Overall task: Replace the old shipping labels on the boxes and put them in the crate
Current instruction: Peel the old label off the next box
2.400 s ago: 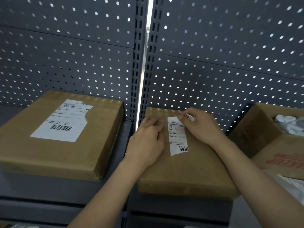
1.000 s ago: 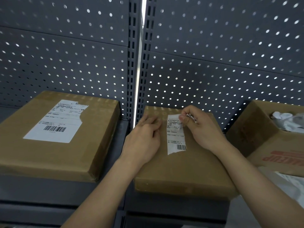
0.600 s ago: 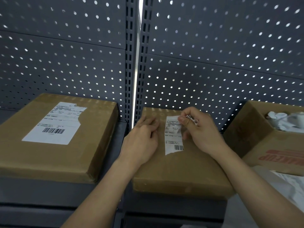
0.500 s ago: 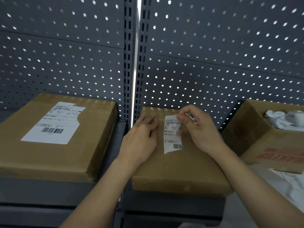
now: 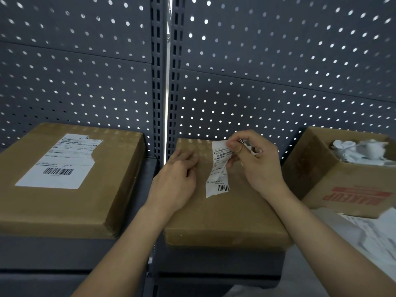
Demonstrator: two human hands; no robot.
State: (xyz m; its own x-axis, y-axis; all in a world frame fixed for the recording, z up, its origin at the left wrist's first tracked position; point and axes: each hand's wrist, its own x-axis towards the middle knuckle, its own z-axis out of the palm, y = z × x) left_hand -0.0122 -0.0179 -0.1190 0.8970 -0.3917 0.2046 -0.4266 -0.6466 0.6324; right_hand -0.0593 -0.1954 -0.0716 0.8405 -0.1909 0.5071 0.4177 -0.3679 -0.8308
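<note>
Cardboard of the nearest box [image 5: 225, 219] lay under both my hands, my left hand [image 5: 175, 181] resting flat on its lid, my right hand [image 5: 259, 166] beside it pinching the lifted top of the old label [image 5: 218, 168], and another labelled box [image 5: 64, 211] sat farther left of them.

Shelf [image 5: 53, 251]: dark grey metal, in two bays side by side, parted by a slotted upright [image 5: 158, 82]; perforated back panel [image 5: 85, 82] behind.

Left bay: one flat brown cardboard box [image 5: 53, 206], closed, lying flat. It fills most of the bay from the back panel to the front edge, its right side just short of the upright.

Right bay: one smaller flat cardboard box [image 5: 225, 219], closed, lying flat against the left end of the bay, close to the upright.

Far right: one open-topped cardboard box [image 5: 321, 168] with red print, apart from the smaller box; whether it rests on the shelf cannot be told.
</note>
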